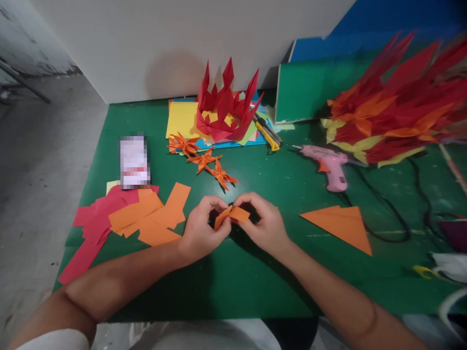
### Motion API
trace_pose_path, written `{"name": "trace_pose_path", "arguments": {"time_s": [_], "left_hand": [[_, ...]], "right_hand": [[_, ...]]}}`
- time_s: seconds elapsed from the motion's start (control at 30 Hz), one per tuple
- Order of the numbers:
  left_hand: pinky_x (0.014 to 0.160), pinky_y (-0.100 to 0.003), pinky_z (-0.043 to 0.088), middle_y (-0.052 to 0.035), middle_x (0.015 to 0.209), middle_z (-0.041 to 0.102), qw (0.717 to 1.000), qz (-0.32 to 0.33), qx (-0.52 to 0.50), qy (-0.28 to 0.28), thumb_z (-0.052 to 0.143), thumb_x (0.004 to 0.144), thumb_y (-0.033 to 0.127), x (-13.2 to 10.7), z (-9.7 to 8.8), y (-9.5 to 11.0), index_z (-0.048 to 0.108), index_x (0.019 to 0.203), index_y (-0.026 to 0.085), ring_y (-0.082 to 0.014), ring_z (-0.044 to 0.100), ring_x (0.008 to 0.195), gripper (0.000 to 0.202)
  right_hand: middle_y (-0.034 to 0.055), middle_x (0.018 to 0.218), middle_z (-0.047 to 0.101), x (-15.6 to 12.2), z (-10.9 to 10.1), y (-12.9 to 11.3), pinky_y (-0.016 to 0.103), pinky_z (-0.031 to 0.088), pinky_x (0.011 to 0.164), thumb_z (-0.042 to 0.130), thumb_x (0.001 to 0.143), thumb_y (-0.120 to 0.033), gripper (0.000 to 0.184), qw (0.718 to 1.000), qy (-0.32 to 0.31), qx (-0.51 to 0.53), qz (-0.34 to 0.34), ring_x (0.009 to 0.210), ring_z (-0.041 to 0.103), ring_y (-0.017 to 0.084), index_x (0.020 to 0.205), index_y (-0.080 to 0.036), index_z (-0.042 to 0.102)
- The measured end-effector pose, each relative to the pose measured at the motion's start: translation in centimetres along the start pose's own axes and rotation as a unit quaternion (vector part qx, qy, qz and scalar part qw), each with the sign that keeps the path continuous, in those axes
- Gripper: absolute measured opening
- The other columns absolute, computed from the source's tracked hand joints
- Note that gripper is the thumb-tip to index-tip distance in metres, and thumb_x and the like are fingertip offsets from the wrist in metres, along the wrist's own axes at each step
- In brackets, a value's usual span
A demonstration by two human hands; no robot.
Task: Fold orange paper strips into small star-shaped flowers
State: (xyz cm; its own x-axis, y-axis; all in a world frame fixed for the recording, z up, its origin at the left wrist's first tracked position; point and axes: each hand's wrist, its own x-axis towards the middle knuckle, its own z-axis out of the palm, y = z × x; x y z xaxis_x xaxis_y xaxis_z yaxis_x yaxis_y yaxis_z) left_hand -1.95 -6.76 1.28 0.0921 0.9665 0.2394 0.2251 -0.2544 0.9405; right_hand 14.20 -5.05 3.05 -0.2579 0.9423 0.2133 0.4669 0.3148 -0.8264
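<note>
Both hands, left hand (199,233) and right hand (264,223), pinch one folded orange paper piece (231,215) above the green desk (255,272), near orange paper scraps (153,218).

On green table (255,282): red and orange scraps (124,221) at left, phone (134,162) just behind them, three orange folds (204,158) mid-table, paper stack (180,119) at back, cutter (268,133) beside it, pink glue gun (330,165) and orange triangle (341,223) at right

We can read no text anywhere; the card (134,162) lying on the green surface (255,277) is blurred out.
</note>
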Motion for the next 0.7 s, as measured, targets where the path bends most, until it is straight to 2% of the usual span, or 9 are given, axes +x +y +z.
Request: {"name": "trace_pose_path", "arguments": {"time_s": [0.1,0.17,0.23,0.37,0.47,0.57,0.7], "left_hand": [[0.065,-0.022,0.048,0.0018,0.078,0.058,1.000,0.004,0.004,0.015,0.058,0.073,0.010,0.0,-0.1,-0.2,0.048,0.096,0.021,-0.0102,0.059,0.068,0.027],[0.070,-0.024,0.049,-0.0004,0.084,0.058,1.000,-0.006,-0.005,0.021,0.059,0.076,0.012,0.0,-0.1,-0.3,0.047,0.098,0.021,-0.0118,0.060,0.076,0.027],[0.072,-0.024,0.049,-0.0017,0.090,0.058,0.999,-0.027,-0.039,0.019,0.059,0.078,0.014,0.1,0.0,-0.4,0.046,0.100,0.022,-0.0120,0.061,0.080,0.026],[0.061,-0.021,0.047,0.0028,0.079,0.056,0.982,-0.107,-0.158,0.000,0.062,0.081,0.024,0.4,0.3,-0.4,0.040,0.099,0.024,-0.0088,0.058,0.067,0.029],[0.058,-0.020,0.047,0.0051,0.073,0.054,0.961,-0.127,-0.245,-0.015,0.067,0.078,0.037,0.9,0.4,-0.2,0.037,0.094,0.025,-0.0081,0.056,0.062,0.036],[0.060,-0.020,0.049,0.0031,0.075,0.055,0.943,-0.140,-0.293,-0.067,0.073,0.072,0.042,1.4,0.3,0.2,0.044,0.086,0.023,-0.0086,0.058,0.066,0.037],[0.063,-0.021,0.050,0.0001,0.075,0.058,0.905,-0.189,-0.330,-0.189,0.077,0.066,0.044,1.9,-0.4,0.9,0.057,0.078,0.020,-0.0102,0.059,0.070,0.033]], "right_hand": [[0.0023,0.087,0.062,0.2,-0.6,0.0,0.028,0.048,0.068,0.057,0.075,-0.018,0.021,0.994,-0.054,0.092,0.009,0.077,0.060,0.016,0.095,-0.022,0.054],[0.0050,0.094,0.061,0.4,-1.1,0.2,0.030,0.050,0.072,0.055,0.080,-0.026,0.023,0.980,-0.084,0.181,0.025,0.084,0.060,0.018,0.102,-0.022,0.055],[0.0049,0.089,0.062,0.6,-1.6,0.6,0.030,0.051,0.072,0.052,0.085,-0.035,0.019,0.970,-0.066,0.226,0.055,0.081,0.060,0.017,0.097,-0.021,0.059],[0.0021,0.078,0.062,1.0,-2.1,1.1,0.028,0.051,0.067,0.056,0.086,-0.037,0.016,0.969,-0.029,0.226,0.094,0.071,0.060,0.014,0.087,-0.022,0.061],[0.0027,0.079,0.062,1.1,-2.3,1.2,0.028,0.051,0.066,0.061,0.083,-0.039,0.017,0.975,-0.063,0.204,0.060,0.071,0.060,0.014,0.083,-0.022,0.062],[0.0030,0.078,0.062,1.0,-2.8,1.2,0.028,0.051,0.066,0.062,0.083,-0.038,0.017,0.970,-0.122,0.208,0.035,0.072,0.060,0.014,0.081,-0.021,0.061],[0.0013,0.075,0.061,1.0,-3.5,1.1,0.027,0.051,0.067,0.062,0.083,-0.030,0.011,0.953,-0.198,0.230,-0.021,0.071,0.060,0.013,0.078,-0.020,0.060]]}}
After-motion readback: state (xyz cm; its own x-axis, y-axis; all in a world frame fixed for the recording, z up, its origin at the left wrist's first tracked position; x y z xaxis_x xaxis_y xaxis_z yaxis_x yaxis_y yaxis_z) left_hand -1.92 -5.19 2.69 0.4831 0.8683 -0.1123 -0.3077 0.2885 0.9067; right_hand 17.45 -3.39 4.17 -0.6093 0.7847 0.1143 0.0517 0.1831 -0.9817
